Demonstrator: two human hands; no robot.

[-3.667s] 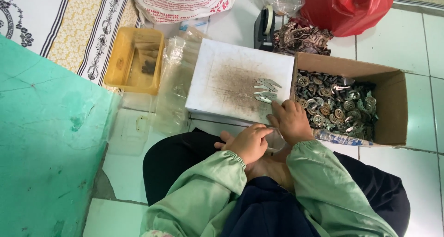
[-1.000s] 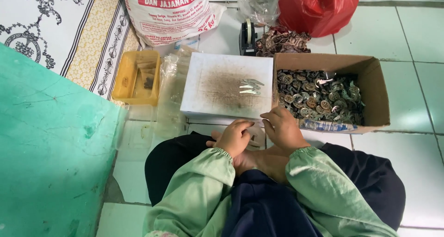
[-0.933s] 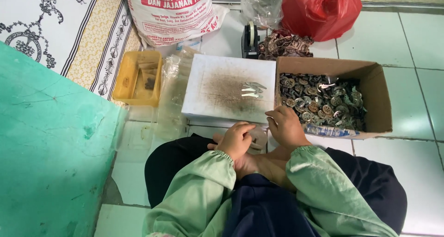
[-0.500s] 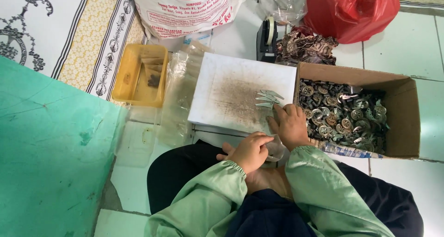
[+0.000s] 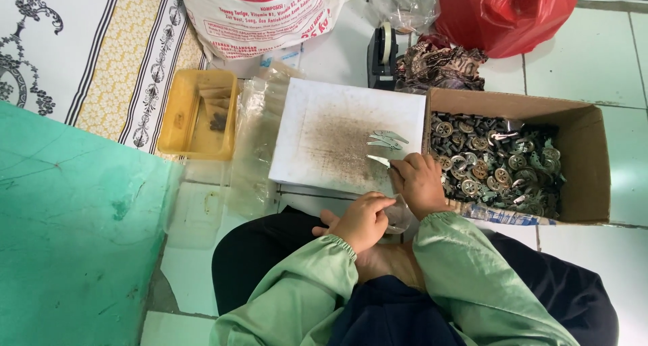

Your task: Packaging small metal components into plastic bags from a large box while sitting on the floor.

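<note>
Metal: a thin silvery blade-shaped piece (image 5: 379, 160) lies at the fingertips of the right hand (image 5: 418, 184), on the near right part of a white board (image 5: 324, 116). Right grip narrow, fingers curled, tips touching the piece; whether it is pinched or only pressed cannot be told. Left hand (image 5: 361, 221) sits just below the board's near edge, fingers folded round a small clear plastic bag (image 5: 398, 218); grip closed on the bag. The two hands are near each other, almost touching.

More silvery pieces (image 5: 386, 139) lie in a small cluster on the board just above the right hand. Board centre carries a brown dusty stain.

Right of the board, touching its edge: an open cardboard box (image 5: 597, 157) full of small round metal parts (image 5: 493, 160). Left of the board: a stack of clear plastic bags (image 5: 256, 143), then a yellow tray (image 5: 175, 126) holding a few dark bits.

Behind the board: a tape dispenser (image 5: 383, 49), a dark patterned cloth (image 5: 439, 62), a red plastic bag (image 5: 506, 12), a white printed sack (image 5: 256, 15). Green surface (image 5: 74, 231) fills the left foreground. Tiled floor (image 5: 587, 56) underneath. Green sleeves (image 5: 304, 285) cover both forearms and hide the lap.
</note>
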